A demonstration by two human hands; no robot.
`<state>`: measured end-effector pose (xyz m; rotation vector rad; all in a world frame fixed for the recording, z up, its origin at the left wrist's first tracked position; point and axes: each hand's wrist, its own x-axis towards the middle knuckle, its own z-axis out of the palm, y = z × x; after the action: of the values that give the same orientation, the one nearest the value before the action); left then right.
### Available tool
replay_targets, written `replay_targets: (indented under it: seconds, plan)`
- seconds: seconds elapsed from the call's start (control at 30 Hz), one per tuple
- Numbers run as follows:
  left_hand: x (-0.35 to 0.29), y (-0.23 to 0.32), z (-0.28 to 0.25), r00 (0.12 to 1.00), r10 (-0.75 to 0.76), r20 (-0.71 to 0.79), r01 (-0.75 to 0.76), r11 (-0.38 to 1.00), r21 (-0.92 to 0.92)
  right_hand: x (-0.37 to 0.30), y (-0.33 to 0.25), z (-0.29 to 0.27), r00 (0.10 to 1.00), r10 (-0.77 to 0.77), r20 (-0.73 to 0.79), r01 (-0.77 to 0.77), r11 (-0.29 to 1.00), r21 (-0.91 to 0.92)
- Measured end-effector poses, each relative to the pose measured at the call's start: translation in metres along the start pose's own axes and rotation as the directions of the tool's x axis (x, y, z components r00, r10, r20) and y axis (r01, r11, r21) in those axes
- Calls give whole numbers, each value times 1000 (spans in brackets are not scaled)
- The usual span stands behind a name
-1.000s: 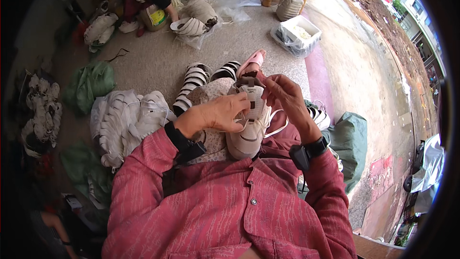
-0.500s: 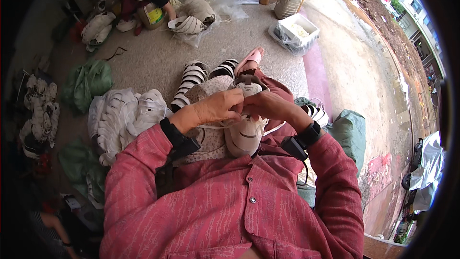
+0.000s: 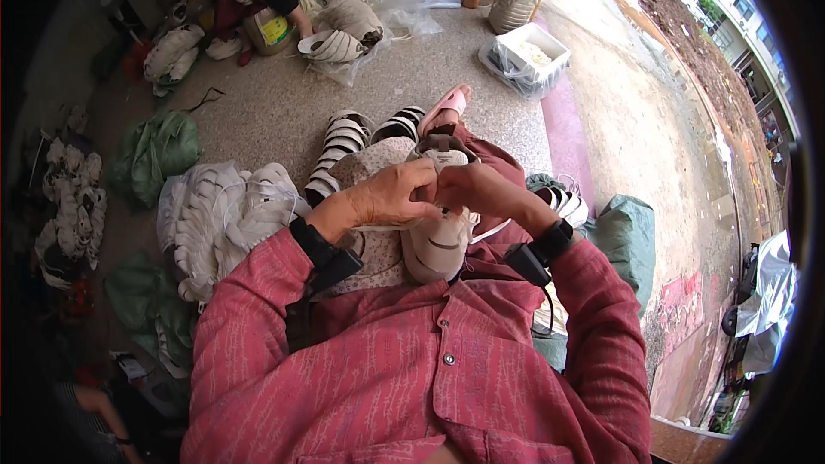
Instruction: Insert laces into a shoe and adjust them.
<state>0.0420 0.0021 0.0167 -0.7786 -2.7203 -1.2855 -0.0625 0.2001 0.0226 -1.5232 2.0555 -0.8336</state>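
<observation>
A white sneaker [image 3: 432, 249] rests on my lap, its toe towards me and its dark-lined opening facing away. Over its lacing my left hand [image 3: 393, 195] and my right hand [image 3: 483, 191] come together. Both have bent fingers pinched closed on the white shoelace [image 3: 491, 232], though the fingertips are partly hidden. Loose lace trails out on either side below the hands. A patterned cloth [image 3: 365, 249] lies across my lap beneath the left wrist. Each wrist wears a black strap with a small box.
Stacked white shoes [image 3: 210, 219] in clear plastic lie at left, striped-looking shoe stacks [image 3: 339, 150] just ahead. Green sacks [image 3: 155, 150] stand left and another green bag [image 3: 620, 241] right. A white foam box [image 3: 534, 53] sits farther off. Another person [image 3: 279, 0] handles a shoe at far left.
My fingers have shifted slightly over the lacing, the left thumb and forefinger now curved farther apart from the shoe. The shoe stays on my lap. The other person's raised hand has moved left.
</observation>
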Motion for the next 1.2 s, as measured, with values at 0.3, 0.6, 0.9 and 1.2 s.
replay_targets:
  seconds: [0.3,0.6,0.9,1.2]
  plan:
    - [4,-14,19,985,-160,-67,136,952,-273,-23,3,13,923,341,-178,-6,475,880]
    - [-1,-5,32,968,-227,-104,171,906,-388,-27,-4,10,905,382,-189,-10,463,886]
    - [0,-4,39,882,-469,-46,289,614,-734,-36,-10,-5,851,472,-230,-153,642,751]
    - [0,0,39,870,-484,-94,311,687,-657,-23,-8,21,880,366,-302,-118,786,607]
